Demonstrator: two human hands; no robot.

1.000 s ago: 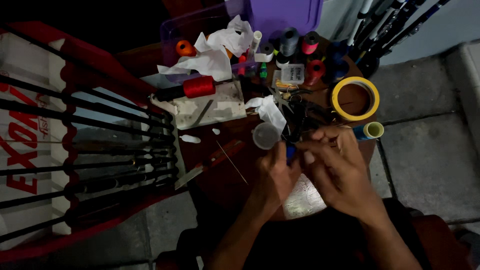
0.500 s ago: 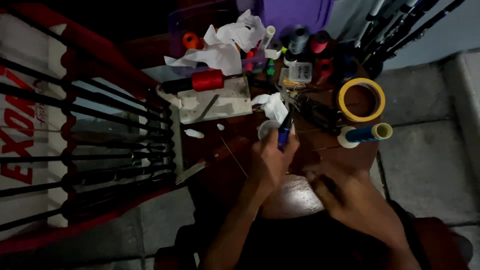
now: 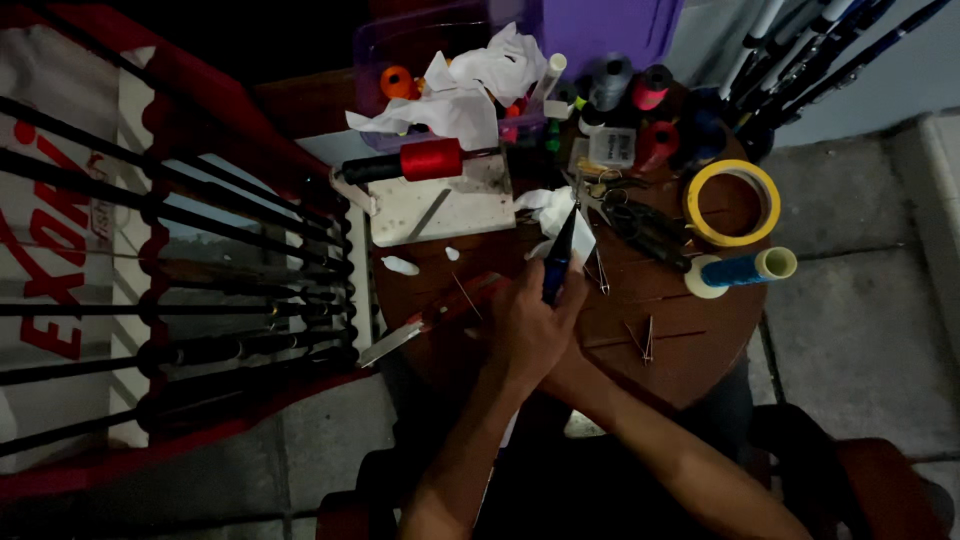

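Left hand (image 3: 525, 330) closed around a dark blue rod piece (image 3: 558, 258), slim, tapering, tip pointing away over the round brown table (image 3: 690, 350). Right hand hidden beneath the left; grip cannot be told. Red thread spool (image 3: 432, 159) on a white board behind. Yellow tape roll (image 3: 732, 203) right. Red-and-white rod rack (image 3: 150, 260) left. Grey tiled floor (image 3: 860, 340).

On the round table (image 3: 690, 350), a tape ring (image 3: 732, 203) lies behind a thread spool (image 3: 742, 270).
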